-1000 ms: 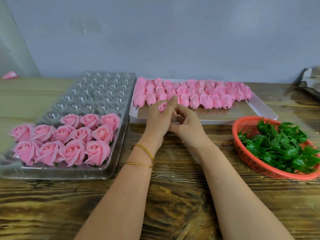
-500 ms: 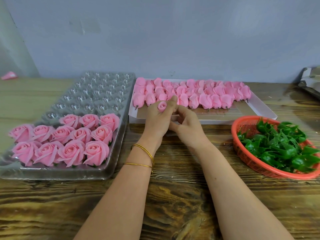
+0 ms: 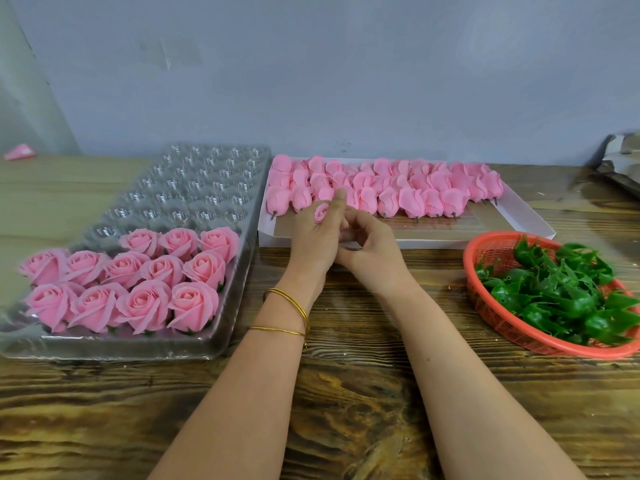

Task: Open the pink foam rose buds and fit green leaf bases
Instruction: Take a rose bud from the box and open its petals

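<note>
Closed pink buds (image 3: 408, 202) lie in rows; green leaf bases (image 3: 568, 299) heaped.

The person's left forearm (image 3: 249, 393) and right forearm (image 3: 467, 393) are both bare right to the lower edge of the view, with no sleeve over either. The left hand (image 3: 313, 237) and right hand (image 3: 372, 247) are bare as well. The left wrist carries thin gold-coloured jewellery. One slim bangle (image 3: 289, 299) sits nearer the hand and seems to be made of two fine strands running close together. A second, single-strand gold bangle (image 3: 277, 330) lies just behind it, plain and smooth.
</note>
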`<control>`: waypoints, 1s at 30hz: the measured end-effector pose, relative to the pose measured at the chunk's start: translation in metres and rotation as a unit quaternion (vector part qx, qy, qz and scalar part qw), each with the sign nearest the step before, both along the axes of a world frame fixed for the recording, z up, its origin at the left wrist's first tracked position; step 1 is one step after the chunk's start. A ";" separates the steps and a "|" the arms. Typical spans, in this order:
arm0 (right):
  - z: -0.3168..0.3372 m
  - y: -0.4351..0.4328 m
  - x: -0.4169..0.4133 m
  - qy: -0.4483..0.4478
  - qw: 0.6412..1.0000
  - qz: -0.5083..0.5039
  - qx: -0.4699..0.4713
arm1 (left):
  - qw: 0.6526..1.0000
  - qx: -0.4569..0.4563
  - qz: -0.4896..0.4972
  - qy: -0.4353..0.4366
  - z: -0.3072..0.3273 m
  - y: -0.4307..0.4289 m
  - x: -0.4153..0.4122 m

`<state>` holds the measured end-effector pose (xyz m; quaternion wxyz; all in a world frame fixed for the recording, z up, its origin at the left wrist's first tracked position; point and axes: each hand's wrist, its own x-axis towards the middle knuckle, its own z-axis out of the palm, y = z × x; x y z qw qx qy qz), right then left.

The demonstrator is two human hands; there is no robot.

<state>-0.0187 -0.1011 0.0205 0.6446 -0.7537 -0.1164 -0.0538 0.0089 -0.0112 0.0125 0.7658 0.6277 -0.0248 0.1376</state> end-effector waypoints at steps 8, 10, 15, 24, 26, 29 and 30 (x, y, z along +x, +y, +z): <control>-0.003 0.000 0.002 -0.003 1.000 -0.013 -0.003 | 1.000 0.009 -0.023 -0.004 0.002 -0.001 -0.004; -0.001 0.000 0.001 -0.007 1.000 -0.006 0.003 | 1.000 0.008 -0.028 -0.010 0.003 -0.001 -0.006; 0.001 -0.002 -0.001 0.000 1.000 0.022 0.015 | 0.999 0.016 -0.029 -0.030 0.005 0.001 -0.007; 0.001 -0.002 -0.001 0.011 1.000 0.020 0.021 | 0.998 0.010 -0.034 -0.042 0.004 0.001 -0.004; 0.001 -0.001 0.000 0.005 1.000 0.010 0.013 | 0.999 0.003 -0.030 -0.035 0.004 -0.001 -0.004; -0.001 -0.001 0.001 -0.006 1.000 -0.007 0.001 | 0.999 0.004 -0.031 -0.023 0.003 -0.001 -0.004; -0.002 -0.001 0.002 -0.010 1.000 -0.012 -0.001 | 0.999 0.009 -0.030 -0.020 0.003 -0.001 -0.003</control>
